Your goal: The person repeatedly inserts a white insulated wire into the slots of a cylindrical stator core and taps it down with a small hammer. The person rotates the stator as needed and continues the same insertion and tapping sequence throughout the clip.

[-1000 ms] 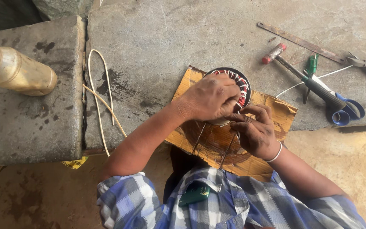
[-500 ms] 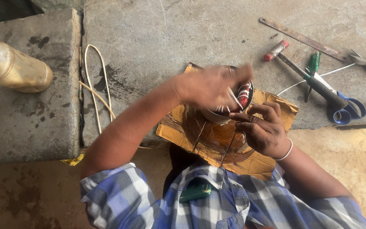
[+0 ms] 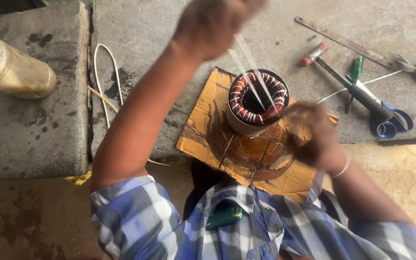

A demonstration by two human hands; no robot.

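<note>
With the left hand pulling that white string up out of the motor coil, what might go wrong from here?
1. The white string runs taut from the raised left hand down into the motor coil; a hard pull might snap it or chafe the copper windings.
2. The coil stands loose on the cardboard, with the right hand beside it rather than gripping it, so it might tip.
3. The cardboard overhangs the slab edge and could slide off.
</note>
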